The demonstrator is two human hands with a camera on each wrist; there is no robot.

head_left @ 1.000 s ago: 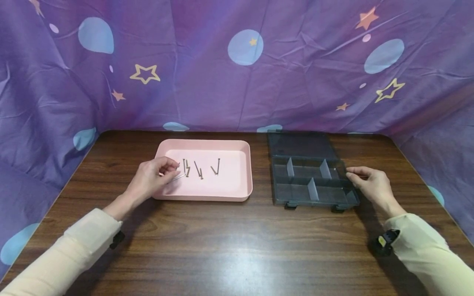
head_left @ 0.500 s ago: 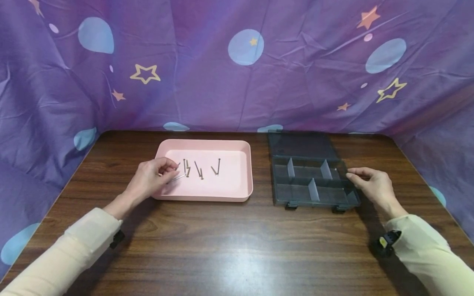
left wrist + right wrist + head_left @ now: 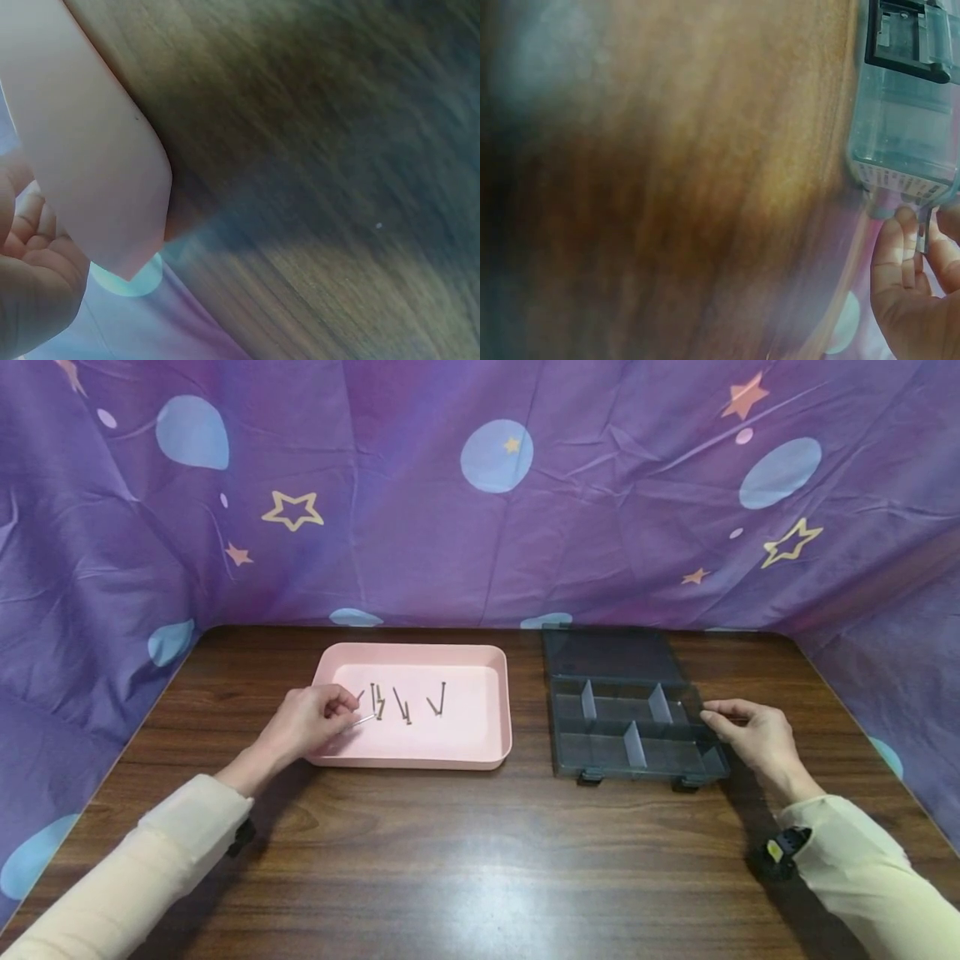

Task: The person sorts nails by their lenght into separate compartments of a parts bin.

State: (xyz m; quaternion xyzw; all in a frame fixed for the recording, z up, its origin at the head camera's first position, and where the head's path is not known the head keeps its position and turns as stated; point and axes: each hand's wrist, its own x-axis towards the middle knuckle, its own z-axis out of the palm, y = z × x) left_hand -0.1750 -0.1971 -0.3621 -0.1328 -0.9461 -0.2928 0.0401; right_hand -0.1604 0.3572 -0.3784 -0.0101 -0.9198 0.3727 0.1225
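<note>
In the head view, my left hand (image 3: 311,722) is at the left side of a pink tray (image 3: 420,761), its fingers loosely bent over the rim. Right by its fingertips lie a silver nail (image 3: 364,720) and a dark nail (image 3: 360,697). Several more brownish screws or nails (image 3: 407,713) lie across the tray floor. The tray wall (image 3: 97,150) partly hides the left fingers in the left wrist view. My right hand (image 3: 757,735) pinches the right edge of a dark see-through compartment box (image 3: 637,774); its fingertips (image 3: 904,217) are at the box's end in the right wrist view.
The box lid (image 3: 611,653) lies folded back, and pale dividers (image 3: 633,743) split the box into compartments. Two latches (image 3: 590,775) stick out at its front. The brown wooden table (image 3: 420,852) ends at a purple patterned cloth (image 3: 420,552) behind.
My left hand has drawn slightly left, and more of the dark nail by its fingertips shows. My right hand and the box look almost unmoved.
</note>
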